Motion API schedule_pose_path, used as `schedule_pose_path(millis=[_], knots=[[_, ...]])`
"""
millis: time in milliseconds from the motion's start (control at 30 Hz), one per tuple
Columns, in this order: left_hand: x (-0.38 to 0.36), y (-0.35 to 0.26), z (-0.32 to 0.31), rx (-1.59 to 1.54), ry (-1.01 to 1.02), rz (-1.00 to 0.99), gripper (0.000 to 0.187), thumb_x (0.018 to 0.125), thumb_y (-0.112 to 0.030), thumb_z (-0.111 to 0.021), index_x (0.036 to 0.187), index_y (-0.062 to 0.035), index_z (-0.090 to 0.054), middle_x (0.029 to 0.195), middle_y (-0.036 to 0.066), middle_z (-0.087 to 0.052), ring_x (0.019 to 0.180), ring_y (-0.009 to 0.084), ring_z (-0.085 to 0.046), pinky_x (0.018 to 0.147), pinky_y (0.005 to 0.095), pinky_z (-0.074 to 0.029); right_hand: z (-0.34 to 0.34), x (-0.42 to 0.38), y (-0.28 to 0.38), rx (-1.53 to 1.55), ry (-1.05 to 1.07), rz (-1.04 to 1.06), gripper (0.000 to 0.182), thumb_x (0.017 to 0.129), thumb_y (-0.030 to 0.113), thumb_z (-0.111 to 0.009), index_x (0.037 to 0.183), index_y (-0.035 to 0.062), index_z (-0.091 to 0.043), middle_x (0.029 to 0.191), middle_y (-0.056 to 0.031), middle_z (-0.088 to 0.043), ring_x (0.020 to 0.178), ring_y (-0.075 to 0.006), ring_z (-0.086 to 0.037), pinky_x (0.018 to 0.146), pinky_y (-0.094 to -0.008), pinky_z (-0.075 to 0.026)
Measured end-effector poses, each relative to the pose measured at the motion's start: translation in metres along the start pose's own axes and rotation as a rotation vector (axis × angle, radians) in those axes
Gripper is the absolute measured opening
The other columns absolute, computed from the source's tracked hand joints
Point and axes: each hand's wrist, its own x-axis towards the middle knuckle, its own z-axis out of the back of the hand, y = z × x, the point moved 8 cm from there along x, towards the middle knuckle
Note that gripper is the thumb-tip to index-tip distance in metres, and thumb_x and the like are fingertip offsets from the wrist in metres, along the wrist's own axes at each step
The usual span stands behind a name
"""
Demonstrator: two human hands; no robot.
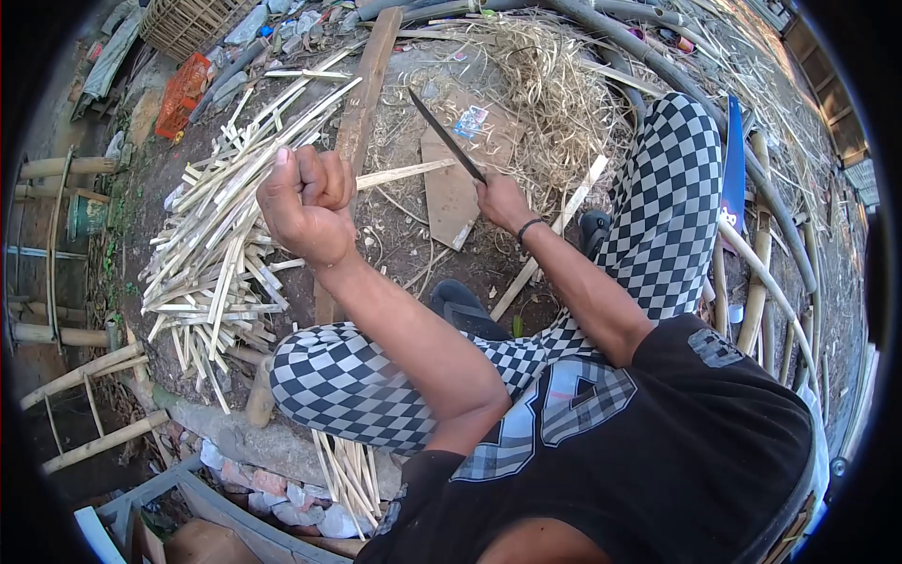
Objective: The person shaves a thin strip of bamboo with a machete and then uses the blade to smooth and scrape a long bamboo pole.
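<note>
My right hand [503, 201] is closed round the handle of a long dark-bladed knife [445, 136], its blade pointing up and to the left. The handle is hidden in the fist. My left hand [310, 207] is raised on the left with curled fingers and the thumb up. A pale bamboo strip [406, 174] runs out from its right edge towards the knife; the gripped end is hidden behind the fingers. Below the blade, a piece of brown cardboard [451, 199] lies on the ground. A wooden plank [372, 80] passes behind my left hand.
A large heap of split bamboo strips [221, 226] lies at left, and curly shavings [554, 85] are piled ahead. A blue saw [734, 169] stands beside my right knee. An orange crate [181, 95] and a woven basket [188, 26] sit at the upper left.
</note>
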Motion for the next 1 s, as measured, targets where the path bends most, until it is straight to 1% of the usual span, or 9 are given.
schedule_pose_path(millis=[100, 233, 300, 367, 467, 667, 767, 833, 1000], knots=[[0.001, 0.000, 0.001, 0.005, 0.004, 0.035, 0.048, 0.098, -0.036, -0.041, 0.057, -0.0159, -0.025, 0.048, -0.004, -0.018, 0.045, 0.0088, -0.010, 0.046, 0.0289, -0.012, 0.043, 0.001, 0.055, 0.159, -0.107, 0.120, 0.034, 0.098, 0.028, -0.051, 0.094, -0.0034, -0.062, 0.079, -0.0297, -0.064, 0.082, -0.0479, -0.064, 0.075, -0.0549, -0.051], [0.000, -0.001, -0.004, 0.008, 0.046, 0.037, 0.048, 0.097, -0.036, -0.042, 0.056, -0.0159, -0.026, 0.048, -0.004, -0.018, 0.045, 0.0090, -0.010, 0.046, 0.0289, -0.013, 0.038, -0.006, 0.043, 0.252, -0.174, 0.186, 0.032, 0.098, 0.028, -0.051, 0.093, -0.0027, -0.062, 0.079, -0.0285, -0.065, 0.081, -0.0472, -0.065, 0.074, -0.0538, -0.052], [-0.001, -0.002, -0.007, 0.016, 0.068, 0.034, 0.048, 0.097, -0.036, -0.042, 0.056, -0.0159, -0.026, 0.047, -0.004, -0.018, 0.045, 0.0090, -0.011, 0.046, 0.0289, -0.013, -0.009, -0.008, -0.008, -0.062, 0.047, -0.050, 0.029, 0.097, 0.026, -0.052, 0.093, 0.0001, -0.064, 0.086, -0.0272, -0.068, 0.085, -0.0468, -0.066, 0.078, -0.0529, -0.053], [-0.001, -0.003, -0.009, 0.007, 0.074, 0.063, 0.049, 0.096, -0.036, -0.042, 0.055, -0.0161, -0.025, 0.047, -0.004, -0.018, 0.045, 0.0091, -0.011, 0.047, 0.0288, -0.014, -0.039, -0.002, -0.054, -0.136, 0.109, -0.067, 0.030, 0.097, 0.027, -0.052, 0.095, 0.0007, -0.065, 0.087, -0.0273, -0.068, 0.086, -0.0466, -0.066, 0.078, -0.0531, -0.053], [-0.001, 0.001, -0.004, -0.002, 0.057, 0.083, 0.048, 0.096, -0.036, -0.042, 0.055, -0.0165, -0.025, 0.047, -0.004, -0.018, 0.045, 0.0092, -0.011, 0.047, 0.0287, -0.014, -0.027, 0.000, -0.035, -0.196, 0.188, -0.086, 0.032, 0.097, 0.029, -0.052, 0.099, 0.0008, -0.066, 0.089, -0.0286, -0.067, 0.089, -0.0465, -0.065, 0.078, -0.0536, -0.053], [-0.003, -0.002, -0.002, -0.142, 0.110, 0.037, 0.048, 0.097, -0.023, -0.044, 0.054, -0.0115, -0.026, 0.050, -0.004, -0.020, 0.042, 0.0069, -0.015, 0.042, 0.0283, -0.011, 0.036, -0.002, 0.043, 0.164, -0.093, 0.068, 0.030, 0.097, 0.027, -0.052, 0.098, -0.0005, -0.065, 0.088, -0.0299, -0.066, 0.087, -0.0478, -0.064, 0.078, -0.0542, -0.051], [-0.005, 0.000, -0.005, -0.038, 0.123, 0.106, 0.048, 0.096, -0.037, -0.043, 0.056, -0.0162, -0.026, 0.047, -0.004, -0.019, 0.045, 0.0091, -0.012, 0.047, 0.0291, -0.015, 0.009, -0.008, 0.007, 0.221, -0.083, 0.058, 0.030, 0.096, 0.026, -0.053, 0.099, -0.0007, -0.066, 0.090, -0.0290, -0.067, 0.088, -0.0469, -0.065, 0.080, -0.0537, -0.052], [-0.004, -0.001, -0.009, -0.007, 0.125, 0.111, 0.047, 0.095, -0.037, -0.043, 0.055, -0.0158, -0.027, 0.047, -0.004, -0.020, 0.045, 0.0088, -0.012, 0.047, 0.0291, -0.014, -0.056, -0.006, -0.054, -0.239, 0.181, -0.073, 0.031, 0.095, 0.026, -0.054, 0.102, -0.0012, -0.068, 0.092, -0.0275, -0.068, 0.090, -0.0456, -0.066, 0.082, -0.0523, -0.053], [-0.007, 0.001, -0.005, -0.041, 0.133, 0.116, 0.046, 0.094, -0.035, -0.043, 0.055, -0.0157, -0.028, 0.047, -0.004, -0.019, 0.045, 0.0087, -0.012, 0.047, 0.0289, -0.014, -0.033, -0.006, -0.030, -0.129, 0.128, -0.089, 0.032, 0.095, 0.026, -0.054, 0.100, -0.0019, -0.068, 0.090, -0.0281, -0.068, 0.089, -0.0459, -0.066, 0.082, -0.0525, -0.053]])
